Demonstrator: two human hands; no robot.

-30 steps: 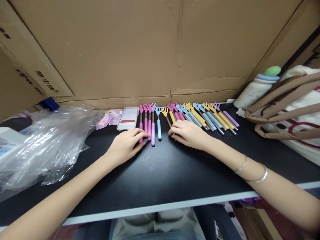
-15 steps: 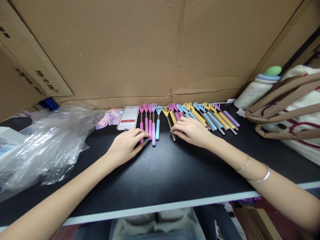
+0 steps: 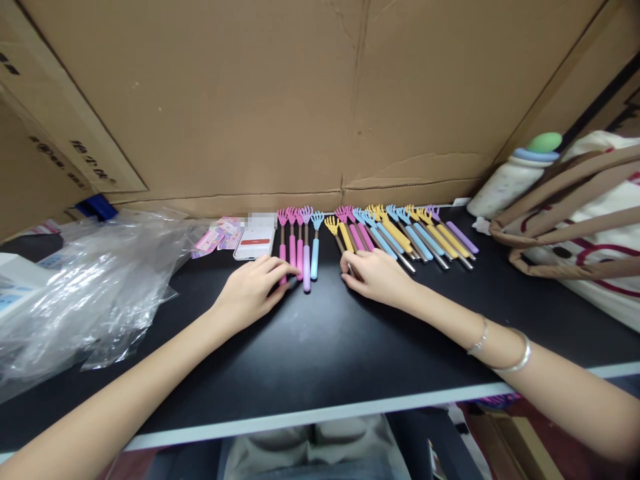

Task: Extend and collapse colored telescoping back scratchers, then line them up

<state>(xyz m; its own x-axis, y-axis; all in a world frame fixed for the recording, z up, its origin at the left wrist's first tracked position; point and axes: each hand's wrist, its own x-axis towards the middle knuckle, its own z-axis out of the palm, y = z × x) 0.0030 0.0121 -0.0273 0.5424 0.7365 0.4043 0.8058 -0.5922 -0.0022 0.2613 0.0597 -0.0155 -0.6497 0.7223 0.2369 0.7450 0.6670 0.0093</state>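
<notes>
My left hand (image 3: 255, 285) rests at the lower ends of the pink back scratchers (image 3: 293, 257), its fingers stretched over the handles and thumb apart below. Right of them lie a purple back scratcher (image 3: 307, 267) and a light blue one (image 3: 315, 257). My right hand (image 3: 377, 275) is closed on the lower shaft of a yellow-headed back scratcher (image 3: 333, 227); its fingers partly hide that end. Beyond this hand runs a row of pink, blue, yellow and purple back scratchers (image 3: 420, 237), some with bare metal shaft ends showing.
A phone (image 3: 255, 237) and printed cards (image 3: 217, 235) lie behind my left hand. Clear plastic bags (image 3: 110, 287) cover the left side. At the right stand a white bottle (image 3: 513, 177) and a cloth bag (image 3: 595, 233). A cardboard wall (image 3: 250, 100) closes off the back.
My right hand has slid slightly left and toward me, its fingers now curled over the yellow-headed back scratcher's shaft end. My left hand has barely moved.
</notes>
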